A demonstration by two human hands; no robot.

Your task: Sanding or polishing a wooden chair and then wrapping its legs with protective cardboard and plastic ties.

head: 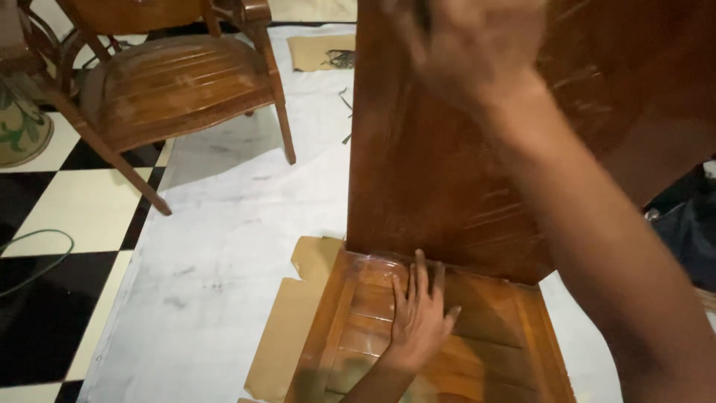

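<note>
A white floor sheet (224,246) covers most of the checkered tile floor (52,216), and on it the work sits at the 5 o'clock part of the view. The largest piece is a tall glossy wooden panel (432,164), stood upright and filling the frame from 12 to 3 o'clock; its lower edge meets a slatted wooden panel (477,351) that lies flat on a piece of flattened cardboard (287,336). The two appear to belong to one piece of varnished furniture, the upright part rising from the back edge of the flat one.

The step in hand looks like steadying or wiping this furniture. The right hand (470,45), blurred at 12 o'clock, is pressed against the top of the upright panel; whether it holds a cloth or anything else cannot be told. The left hand (421,317) lies open, fingers spread, flat on the slats at 6 o'clock, bracing the base.

Any further move seems to call for that bracing pressure to stay firm, since the upright panel could tip.

A wooden chair (179,82) stands well apart at 10 o'clock, and a painted ceramic pot (19,127) sits at 9 o'clock.
</note>
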